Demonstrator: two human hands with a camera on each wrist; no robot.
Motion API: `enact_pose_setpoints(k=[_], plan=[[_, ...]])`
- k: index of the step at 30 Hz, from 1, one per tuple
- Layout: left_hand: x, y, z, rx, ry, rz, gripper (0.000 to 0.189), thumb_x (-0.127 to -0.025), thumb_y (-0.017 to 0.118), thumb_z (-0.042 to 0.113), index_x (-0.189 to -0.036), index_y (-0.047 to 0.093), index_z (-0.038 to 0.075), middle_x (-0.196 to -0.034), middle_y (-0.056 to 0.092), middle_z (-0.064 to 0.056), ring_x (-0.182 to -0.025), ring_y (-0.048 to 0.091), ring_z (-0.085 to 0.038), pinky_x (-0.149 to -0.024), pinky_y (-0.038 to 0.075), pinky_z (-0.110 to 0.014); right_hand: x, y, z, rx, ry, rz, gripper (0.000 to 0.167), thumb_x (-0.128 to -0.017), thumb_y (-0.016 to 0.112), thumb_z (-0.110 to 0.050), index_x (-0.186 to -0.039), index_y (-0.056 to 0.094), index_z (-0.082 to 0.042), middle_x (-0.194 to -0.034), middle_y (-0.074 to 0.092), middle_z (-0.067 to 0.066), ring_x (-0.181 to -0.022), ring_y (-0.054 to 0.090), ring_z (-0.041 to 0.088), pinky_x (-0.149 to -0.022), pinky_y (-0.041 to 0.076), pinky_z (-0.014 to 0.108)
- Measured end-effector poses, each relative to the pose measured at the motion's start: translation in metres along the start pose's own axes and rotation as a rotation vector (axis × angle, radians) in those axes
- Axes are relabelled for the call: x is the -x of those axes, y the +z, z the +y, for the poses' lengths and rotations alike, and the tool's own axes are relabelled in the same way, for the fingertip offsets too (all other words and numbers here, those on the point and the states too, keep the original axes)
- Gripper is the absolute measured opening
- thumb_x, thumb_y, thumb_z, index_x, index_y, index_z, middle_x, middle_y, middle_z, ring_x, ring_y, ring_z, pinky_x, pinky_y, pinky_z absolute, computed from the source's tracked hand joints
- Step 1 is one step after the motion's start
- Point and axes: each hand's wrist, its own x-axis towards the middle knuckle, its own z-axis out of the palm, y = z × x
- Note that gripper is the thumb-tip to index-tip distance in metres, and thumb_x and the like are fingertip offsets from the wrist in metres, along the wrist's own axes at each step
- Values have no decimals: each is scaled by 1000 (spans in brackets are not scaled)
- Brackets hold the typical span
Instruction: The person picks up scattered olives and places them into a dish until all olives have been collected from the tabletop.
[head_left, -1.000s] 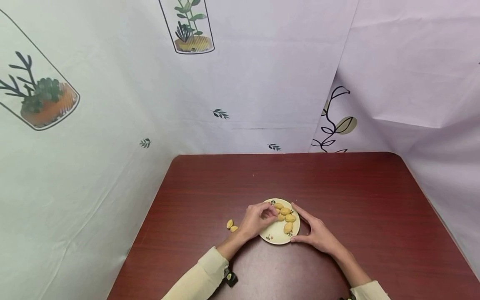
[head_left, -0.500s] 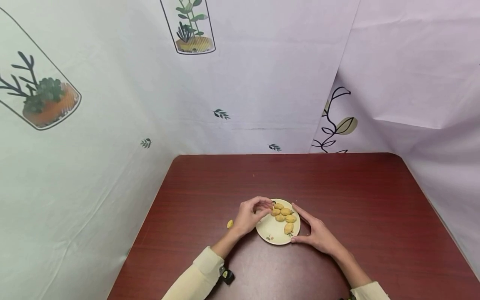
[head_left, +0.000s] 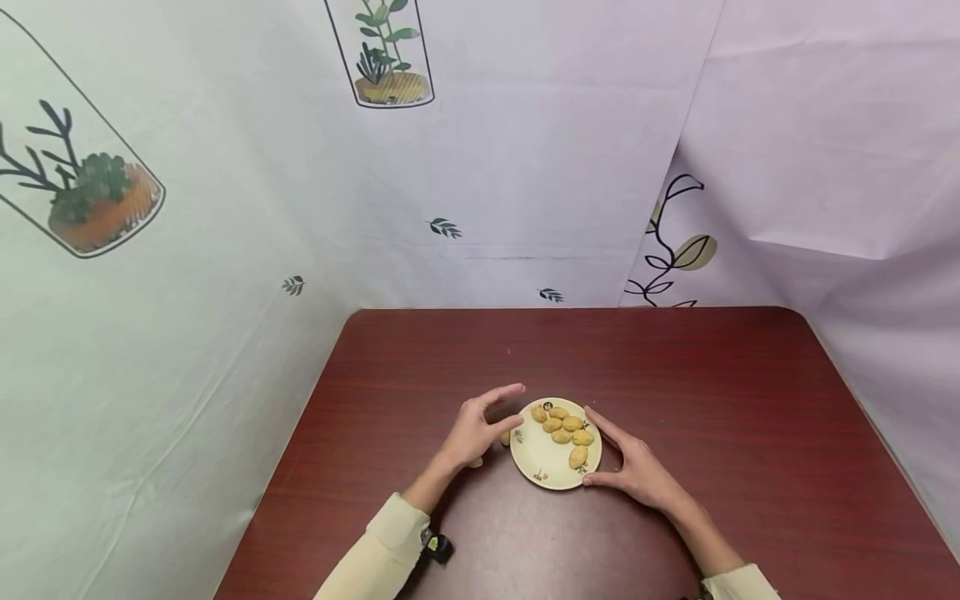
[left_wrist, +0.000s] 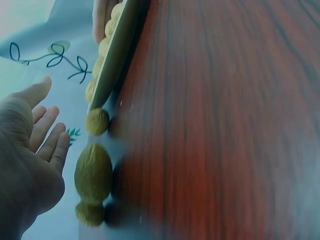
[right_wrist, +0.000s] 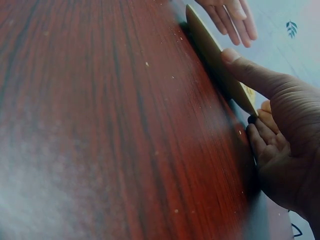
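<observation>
My left hand [head_left: 471, 433] hovers just left of the cream plate [head_left: 543, 467], thumb and fingers spread with nothing between them. My right hand [head_left: 636, 467] holds the plate's right rim, thumb at the near edge and fingertips at the far one. Several small yellow oval pieces [head_left: 578, 457], their kind unclear, lie on the plate, mostly toward its far and right side. Partly behind the left hand, another yellow piece [head_left: 506, 437] sits at the plate's left edge, with one [head_left: 475, 462] by the wrist. The left wrist view shows three wrinkled ovals [left_wrist: 93, 172] lined up on the table.
The dark red wooden table [head_left: 675, 367] runs back to a pale printed cloth [head_left: 525, 167] that hangs behind and at both sides. A small black device [head_left: 437, 547] is strapped to the left wrist.
My left hand has drawn back leftward from over the plate and its fingers have spread, uncovering pieces on the plate's left side. The right hand stays at the rim.
</observation>
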Motion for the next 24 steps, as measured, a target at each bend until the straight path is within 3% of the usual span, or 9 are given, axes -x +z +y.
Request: enact_pose_setpoints(k=[3,10,16,24], plan=[[3,-8,-2,-22,15,-25,57,-96,83,16,-149,63,16,-146,65,5,-135,60,-19,-116,45,-48,0,0,1,-6,-4,1,108,-77,97,-34,-164,40,-5,-164,44,17,-147,44,42,-112,20,4],[6,-23,-7,-78,89,-107,71,-99,77,10,-160,42,-1,-160,51,-12,-150,45,-29,-120,38,-53,0,0,0,-19,13,-8,108,-78,97,-35,-164,40,-5,-165,44,16,-147,43,43,-111,20,4],[11,-29,-7,-124,-4,-190,81,-99,78,15,-165,34,4,-166,44,-9,-154,36,-23,-124,32,-45,0,0,1,-17,14,-10,109,-76,97,-34,-164,39,-6,-165,44,16,-148,42,37,-112,20,4],[15,-26,-11,-82,-38,-244,63,-101,74,9,-158,48,1,-157,55,-10,-142,54,-27,-116,45,-39,0,0,1,-6,-12,10,107,-77,97,-33,-163,40,-4,-163,46,19,-146,45,43,-111,20,4]])
